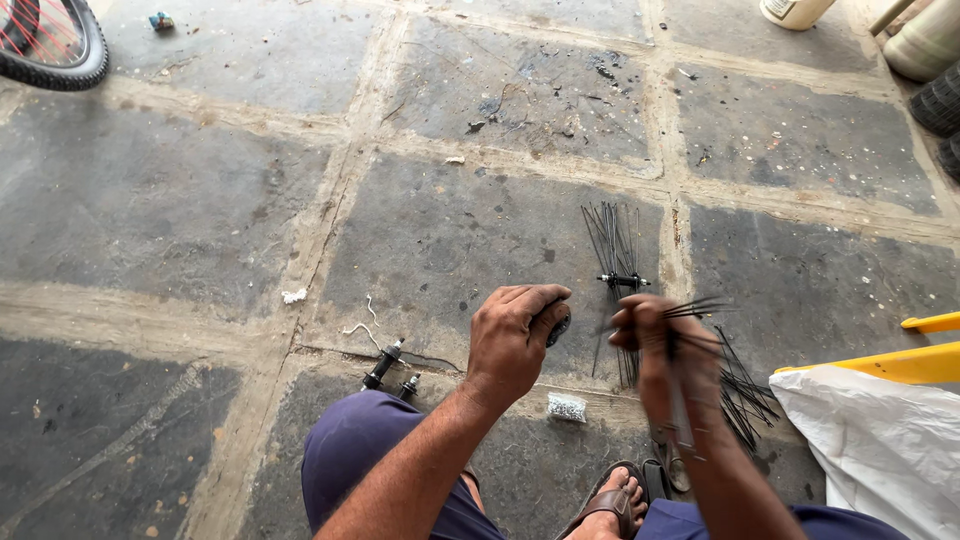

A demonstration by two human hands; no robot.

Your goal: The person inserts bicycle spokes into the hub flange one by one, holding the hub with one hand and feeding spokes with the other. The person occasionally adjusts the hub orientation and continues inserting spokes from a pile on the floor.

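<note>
Lower centre: our left hand (512, 338) closes its grip on a dark hub (558, 327); our right hand (655, 335) clamps a bundle of black spokes (742, 385) above the stone floor (180, 200).

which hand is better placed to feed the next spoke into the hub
Probably the right hand: it already grips the spokes. The left hand is wrapped over the hub.
</note>
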